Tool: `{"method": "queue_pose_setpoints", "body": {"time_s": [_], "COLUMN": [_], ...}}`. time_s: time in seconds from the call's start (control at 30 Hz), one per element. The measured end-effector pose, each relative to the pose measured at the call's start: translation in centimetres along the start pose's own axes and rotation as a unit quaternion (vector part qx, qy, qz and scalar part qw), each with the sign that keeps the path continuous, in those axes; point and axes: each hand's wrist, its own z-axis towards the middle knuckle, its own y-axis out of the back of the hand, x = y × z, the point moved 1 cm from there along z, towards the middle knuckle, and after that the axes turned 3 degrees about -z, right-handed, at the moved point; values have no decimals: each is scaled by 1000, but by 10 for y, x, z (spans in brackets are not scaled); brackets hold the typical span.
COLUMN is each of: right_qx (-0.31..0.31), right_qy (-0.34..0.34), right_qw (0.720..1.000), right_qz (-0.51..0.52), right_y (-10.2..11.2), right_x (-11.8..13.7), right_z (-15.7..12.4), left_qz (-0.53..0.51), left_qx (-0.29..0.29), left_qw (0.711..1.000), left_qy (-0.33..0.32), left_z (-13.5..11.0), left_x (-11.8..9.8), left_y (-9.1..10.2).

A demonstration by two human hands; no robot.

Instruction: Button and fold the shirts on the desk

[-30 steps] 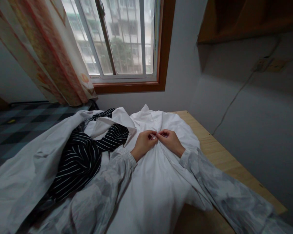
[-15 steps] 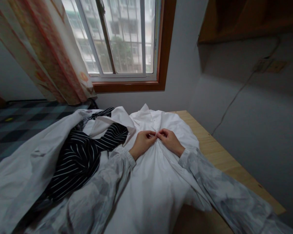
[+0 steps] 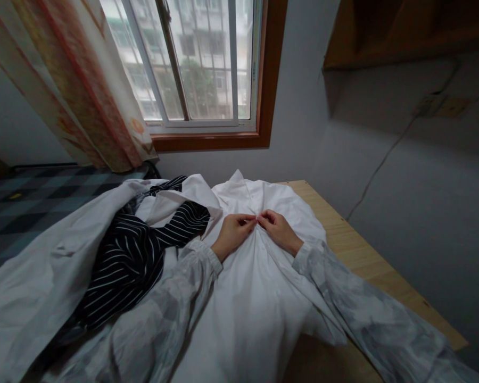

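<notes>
A white shirt (image 3: 259, 303) lies spread in front of me, its collar toward the window. My left hand (image 3: 235, 232) pinches the shirt's front placket from the left. From the right, my right hand (image 3: 278, 230) pinches the same spot, and the fingertips of both hands meet there. Folds in the cloth run out from this pinch. Whatever small part sits between the fingertips, perhaps a button, is hidden. Left of the shirt lies a heap of a white garment (image 3: 51, 276) and a black cloth with white stripes (image 3: 123, 260).
The shirt rests on a light wooden table (image 3: 355, 255), whose right edge runs near the wall. A checked bed cover (image 3: 43, 194) is at the left, under a patterned curtain (image 3: 75, 80). A cable (image 3: 377, 170) hangs down the right wall below a wooden shelf (image 3: 407, 42).
Both hands stay at the same place on the shirt front. Only a very slight shift of the fingers shows; the garments lie as before.
</notes>
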Motion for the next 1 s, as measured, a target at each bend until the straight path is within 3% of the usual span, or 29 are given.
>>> {"method": "queue_pose_setpoints", "body": {"time_s": [0.47, 0.67, 0.83, 1.0], "right_qx": [-22, -27, 1, -14], "right_qy": [9, 59, 138, 113], "right_qw": [999, 994, 986, 992], "right_qz": [-29, -83, -95, -55], "right_y": [-4, 2, 15, 18], "right_x": [4, 17, 25, 19], "right_z": [-3, -4, -3, -3], "left_qz": [165, 100, 11, -54], "left_qx": [-33, -48, -11, 18], "left_qw": [984, 994, 1000, 998], "left_qy": [-58, -26, -6, -7], "left_z": [-5, -4, -1, 2], "left_x": [-8, -1, 3, 3], "left_y": [-1, 0, 1, -2]}}
